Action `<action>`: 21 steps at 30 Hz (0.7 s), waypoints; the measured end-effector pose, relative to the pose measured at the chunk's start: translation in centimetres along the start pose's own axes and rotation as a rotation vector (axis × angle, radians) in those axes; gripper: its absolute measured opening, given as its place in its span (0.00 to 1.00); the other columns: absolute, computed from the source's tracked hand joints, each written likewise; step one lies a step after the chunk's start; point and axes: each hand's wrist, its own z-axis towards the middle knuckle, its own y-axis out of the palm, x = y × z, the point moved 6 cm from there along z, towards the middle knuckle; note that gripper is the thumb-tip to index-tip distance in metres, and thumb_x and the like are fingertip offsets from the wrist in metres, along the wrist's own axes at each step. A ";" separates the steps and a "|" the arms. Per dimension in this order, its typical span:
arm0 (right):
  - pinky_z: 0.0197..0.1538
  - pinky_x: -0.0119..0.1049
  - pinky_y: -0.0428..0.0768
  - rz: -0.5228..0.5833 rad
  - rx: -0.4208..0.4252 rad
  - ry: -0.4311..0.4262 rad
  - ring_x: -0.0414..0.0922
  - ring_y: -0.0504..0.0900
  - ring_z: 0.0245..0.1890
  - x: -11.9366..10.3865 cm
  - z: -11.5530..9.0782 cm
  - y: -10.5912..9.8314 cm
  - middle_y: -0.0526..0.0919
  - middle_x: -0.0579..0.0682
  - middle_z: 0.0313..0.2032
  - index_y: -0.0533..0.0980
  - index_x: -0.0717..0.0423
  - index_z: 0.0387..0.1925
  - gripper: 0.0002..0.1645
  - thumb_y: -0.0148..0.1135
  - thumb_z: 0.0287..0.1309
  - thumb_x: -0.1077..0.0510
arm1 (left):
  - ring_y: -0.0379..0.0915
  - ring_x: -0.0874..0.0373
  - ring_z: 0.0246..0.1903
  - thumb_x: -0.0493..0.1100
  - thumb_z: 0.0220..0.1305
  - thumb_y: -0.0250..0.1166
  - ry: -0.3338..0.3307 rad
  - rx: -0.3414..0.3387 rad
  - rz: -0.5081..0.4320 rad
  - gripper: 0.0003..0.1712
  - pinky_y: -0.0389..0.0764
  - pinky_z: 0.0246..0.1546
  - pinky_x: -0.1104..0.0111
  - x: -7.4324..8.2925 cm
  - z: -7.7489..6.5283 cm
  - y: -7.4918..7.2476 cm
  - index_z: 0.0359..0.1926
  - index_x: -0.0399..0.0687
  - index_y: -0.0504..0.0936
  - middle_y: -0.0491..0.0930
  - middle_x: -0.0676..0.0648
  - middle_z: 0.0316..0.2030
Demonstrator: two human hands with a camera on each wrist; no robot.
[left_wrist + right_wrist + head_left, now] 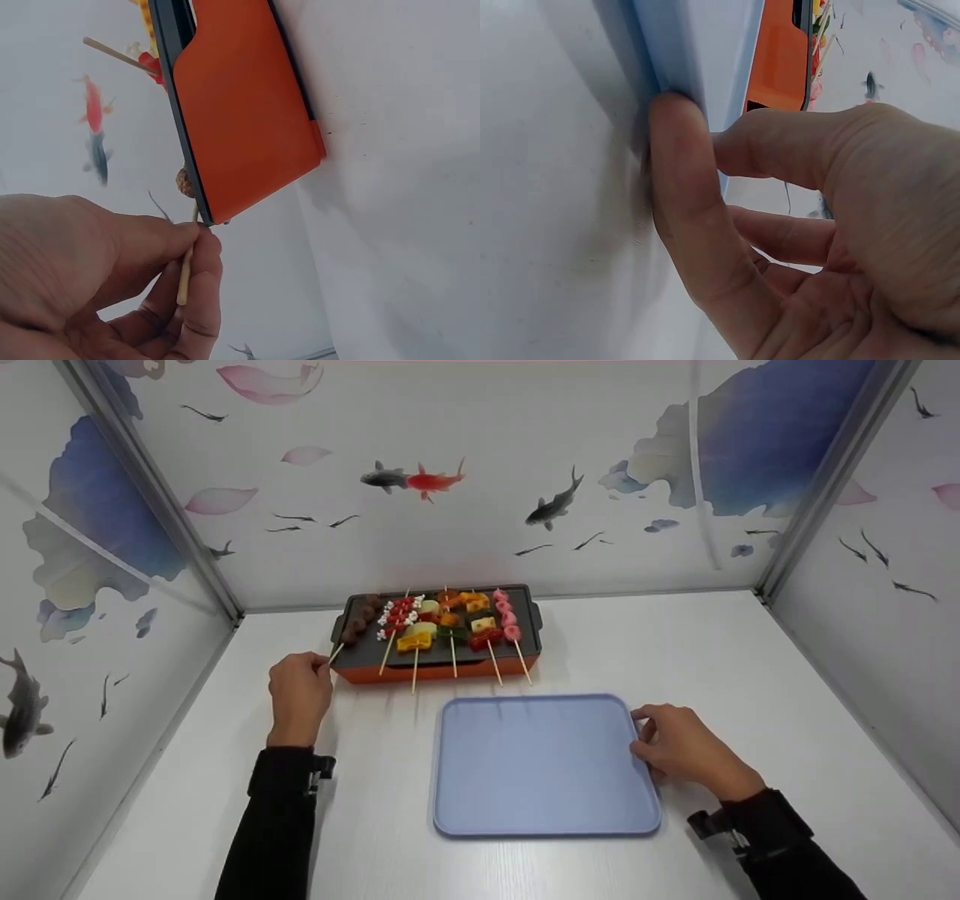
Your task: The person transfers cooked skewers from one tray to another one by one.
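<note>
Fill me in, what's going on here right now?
A person's left hand pinches the stick of the brown skewer at the left end of the grill; its food is at the grill plate. The other five skewers lie to the right of it on the grill. The right hand holds the right edge of the blue tray, which sits on the white table in front of the grill.

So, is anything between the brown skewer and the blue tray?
Straight across, yes: the red-and-white skewer and yellow-ended skewer stick out between the brown skewer and tray. Around their front ends, nothing visible blocks it.
</note>
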 end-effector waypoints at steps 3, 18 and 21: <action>0.24 0.36 0.81 -0.002 0.003 0.001 0.42 0.82 0.20 -0.1 0.0 0.0 0.82 0.50 0.32 0.70 0.72 0.64 0.32 0.67 0.61 0.64 | 0.83 0.39 0.38 0.32 0.68 0.62 0.000 -0.014 0.023 0.10 0.81 0.40 0.48 0.4 -0.1 -0.4 0.40 0.32 0.89 0.87 0.35 0.37; 0.27 0.33 0.77 -0.088 0.050 -0.046 0.40 0.77 0.22 -0.1 0.1 -0.3 0.80 0.46 0.28 0.74 0.70 0.61 0.28 0.66 0.59 0.63 | 0.83 0.44 0.32 0.35 0.63 0.65 -0.059 -0.172 0.004 0.09 0.82 0.30 0.56 1.2 -0.4 -1.3 0.38 0.35 0.90 0.87 0.37 0.33; 0.27 0.34 0.77 -0.086 0.047 -0.049 0.40 0.77 0.22 -0.1 0.1 -0.3 0.80 0.46 0.28 0.74 0.71 0.61 0.29 0.65 0.59 0.63 | 0.83 0.47 0.31 0.38 0.65 0.66 -0.090 -0.254 -0.048 0.10 0.80 0.29 0.60 0.9 -0.4 -1.3 0.41 0.36 0.89 0.87 0.39 0.32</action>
